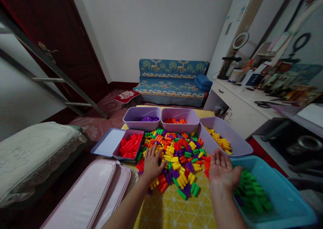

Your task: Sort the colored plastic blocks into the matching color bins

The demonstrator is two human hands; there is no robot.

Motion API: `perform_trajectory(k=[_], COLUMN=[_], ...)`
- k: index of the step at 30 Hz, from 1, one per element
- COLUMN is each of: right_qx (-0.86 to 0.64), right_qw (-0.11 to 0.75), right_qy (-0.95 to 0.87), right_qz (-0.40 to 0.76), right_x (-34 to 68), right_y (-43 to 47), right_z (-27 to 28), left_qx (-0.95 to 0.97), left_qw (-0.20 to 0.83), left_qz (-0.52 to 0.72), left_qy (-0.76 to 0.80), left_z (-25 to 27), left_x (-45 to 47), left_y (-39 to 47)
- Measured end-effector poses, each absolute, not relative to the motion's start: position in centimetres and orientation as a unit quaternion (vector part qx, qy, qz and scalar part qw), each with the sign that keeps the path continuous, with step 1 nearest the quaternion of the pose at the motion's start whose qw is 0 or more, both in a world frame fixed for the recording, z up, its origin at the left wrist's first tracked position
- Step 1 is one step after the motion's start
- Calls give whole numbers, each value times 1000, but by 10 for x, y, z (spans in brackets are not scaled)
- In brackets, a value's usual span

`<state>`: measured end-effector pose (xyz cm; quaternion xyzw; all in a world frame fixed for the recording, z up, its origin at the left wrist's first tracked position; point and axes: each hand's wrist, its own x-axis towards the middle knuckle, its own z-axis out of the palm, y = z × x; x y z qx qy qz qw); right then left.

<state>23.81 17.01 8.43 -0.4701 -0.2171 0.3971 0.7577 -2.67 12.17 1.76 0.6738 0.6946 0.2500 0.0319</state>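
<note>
A heap of plastic building pieces [174,155] in red, orange, yellow, green and purple spreads over the yellow tablecloth [174,208]. My left hand [152,163] rests palm down on the heap's left side, fingers apart. Palm up and fingers stretched out, my right hand [223,172] is at the heap's right edge with nothing on it. Just right of it stands a blue tub [285,192] with green pieces [254,192]. Behind that, a lilac bin [237,145] holds yellow pieces [219,140]. Red pieces [130,145] fill an open box [107,143] on the left.
Two more lilac bins line the back: one [131,119] with purple pieces, one [180,124] with orange pieces. Pink lids [85,192] lie at the front left. Beyond the table are a blue sofa [171,84], a cluttered white desk [242,101] and a ladder [65,84].
</note>
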Motion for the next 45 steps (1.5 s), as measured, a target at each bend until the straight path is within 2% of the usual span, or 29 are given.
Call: perform_trajectory(k=[3, 6, 12, 16, 19, 23, 35, 39, 45], right_qx=[-489, -523, -449, -438, -471, -498, -468, -545, -623], right_qw=[725, 640, 378, 190, 114, 116, 128, 160, 121], right_qy=[-201, -368, -780, -866, -868, -856, -866, -819, -768], right_qz=[441, 427, 217, 148, 112, 74, 123, 86, 88], right_x=[206, 166, 102, 80, 73, 73, 97, 113, 131], right_y=[163, 167, 222, 252, 255, 243, 219, 229, 230], right_z=[90, 91, 83, 78, 73, 67, 72, 74, 53], left_qx=[670, 667, 664, 658, 652, 646, 654, 649, 654], left_qw=[30, 30, 33, 28, 31, 32, 10, 11, 13], left_qz=[253, 259, 270, 276, 279, 279, 283, 281, 280], left_qy=[697, 698, 697, 700, 704, 709, 702, 706, 703], left_z=[16, 12, 6, 4, 3, 3, -2, 0, 1], left_x=[-27, -28, -28, -28, -27, -26, -29, -28, -29], left_y=[122, 122, 123, 123, 123, 124, 123, 123, 123])
